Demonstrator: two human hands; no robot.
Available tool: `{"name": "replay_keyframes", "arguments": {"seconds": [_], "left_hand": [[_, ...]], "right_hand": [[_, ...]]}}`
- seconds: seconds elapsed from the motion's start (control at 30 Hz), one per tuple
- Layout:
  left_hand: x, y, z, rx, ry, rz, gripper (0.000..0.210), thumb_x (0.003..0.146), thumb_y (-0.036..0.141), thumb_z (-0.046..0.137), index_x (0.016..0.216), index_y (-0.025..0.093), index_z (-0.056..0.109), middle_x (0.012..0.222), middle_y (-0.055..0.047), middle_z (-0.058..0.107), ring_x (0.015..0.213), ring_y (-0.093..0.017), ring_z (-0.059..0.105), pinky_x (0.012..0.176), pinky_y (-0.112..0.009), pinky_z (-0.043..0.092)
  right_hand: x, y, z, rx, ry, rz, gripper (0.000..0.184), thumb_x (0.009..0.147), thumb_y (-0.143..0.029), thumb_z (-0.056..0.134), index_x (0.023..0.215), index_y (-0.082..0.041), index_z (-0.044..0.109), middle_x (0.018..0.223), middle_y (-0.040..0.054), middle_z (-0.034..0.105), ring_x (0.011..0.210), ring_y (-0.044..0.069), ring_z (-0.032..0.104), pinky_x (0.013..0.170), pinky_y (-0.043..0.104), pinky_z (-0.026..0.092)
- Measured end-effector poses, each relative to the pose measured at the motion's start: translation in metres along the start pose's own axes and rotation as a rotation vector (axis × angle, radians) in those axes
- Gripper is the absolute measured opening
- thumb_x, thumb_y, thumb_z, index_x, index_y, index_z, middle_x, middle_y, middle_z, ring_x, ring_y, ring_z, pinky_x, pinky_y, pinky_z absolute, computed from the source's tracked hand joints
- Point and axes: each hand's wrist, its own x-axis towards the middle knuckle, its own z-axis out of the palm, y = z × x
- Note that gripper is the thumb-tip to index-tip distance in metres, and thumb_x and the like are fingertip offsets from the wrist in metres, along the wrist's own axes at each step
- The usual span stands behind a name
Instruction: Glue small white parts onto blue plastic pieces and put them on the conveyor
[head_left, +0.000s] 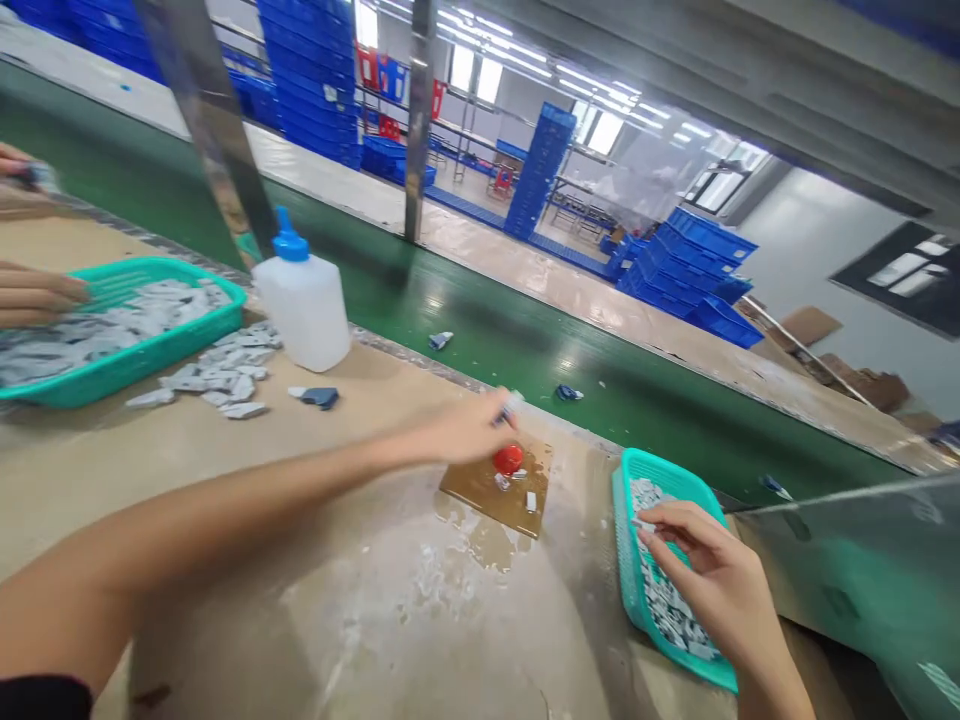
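My left hand [474, 425] is stretched far forward and a little blurred. Its fingers are closed on a small blue-and-white plastic part [504, 412]. Just below lies a brown board [480, 487], wet, bearing a round red piece [508, 460] and a few small white bits. My right hand [705, 570] is above a green basket [628, 575] of small grey-white pieces [667, 605]. Its thumb and forefinger are pinched, and what sits between the tips is too small to name.
A white bottle [304, 310] with a blue cap stands beside a heap of grey-white pieces [217, 370]. Another person's hand [37, 293] is at a second green basket [150, 355] on the left. Blue-and-white parts [568, 392] lie on the green conveyor belt [495, 350] beyond the table.
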Motion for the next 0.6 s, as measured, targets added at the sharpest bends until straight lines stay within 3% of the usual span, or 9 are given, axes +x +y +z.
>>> {"name": "replay_keyframes", "arguments": {"seconds": [0.07,0.13,0.3,0.47,0.6], "left_hand": [[-0.023,0.01,0.032,-0.136,-0.211,0.059,0.015,0.069,0.024,0.058,0.08,0.016,0.051,0.073,0.0,0.056,0.068,-0.011,0.051,0.064,-0.024,0.041],[-0.038,0.018,0.05,-0.303,-0.315,0.066,0.019,0.07,0.03,0.059,0.077,0.018,0.047,0.071,0.002,0.053,0.065,-0.01,0.049,0.062,-0.023,0.039],[-0.045,0.021,0.044,-0.309,-0.117,0.119,0.03,0.062,0.031,0.068,0.066,0.018,0.041,0.07,0.004,0.049,0.063,-0.009,0.045,0.057,-0.022,0.035],[-0.04,0.014,0.04,-0.386,-0.16,0.08,0.033,0.057,0.03,0.071,0.062,0.017,0.041,0.059,0.007,0.046,0.056,-0.007,0.04,0.052,-0.02,0.031],[-0.033,0.01,0.041,-0.678,-0.232,-0.015,0.044,0.045,0.03,0.077,0.059,0.017,0.037,0.062,0.006,0.052,0.055,-0.007,0.045,0.053,-0.021,0.033]], "right_hand": [[0.005,-0.031,0.014,0.018,-0.003,-0.188,0.007,0.076,-0.024,0.055,0.076,-0.021,0.061,0.071,0.0032,0.061,0.064,0.016,0.057,0.058,0.026,0.048],[0.011,-0.058,0.027,0.0,-0.009,-0.312,0.006,0.077,-0.02,0.053,0.078,-0.022,0.059,0.071,0.002,0.06,0.063,0.015,0.056,0.056,0.024,0.046],[0.02,-0.081,0.046,-0.179,0.07,-0.438,0.011,0.076,-0.016,0.045,0.083,-0.021,0.053,0.064,-0.0018,0.053,0.053,0.011,0.05,0.05,0.02,0.04],[0.021,-0.083,0.054,-0.303,0.124,-0.503,0.014,0.08,-0.018,0.041,0.087,-0.02,0.053,0.066,-0.0007,0.057,0.053,0.012,0.054,0.05,0.021,0.041],[0.022,-0.09,0.056,-0.284,0.118,-0.552,0.011,0.084,-0.02,0.043,0.082,-0.02,0.054,0.066,0.0001,0.058,0.057,0.012,0.057,0.054,0.022,0.044]]}}
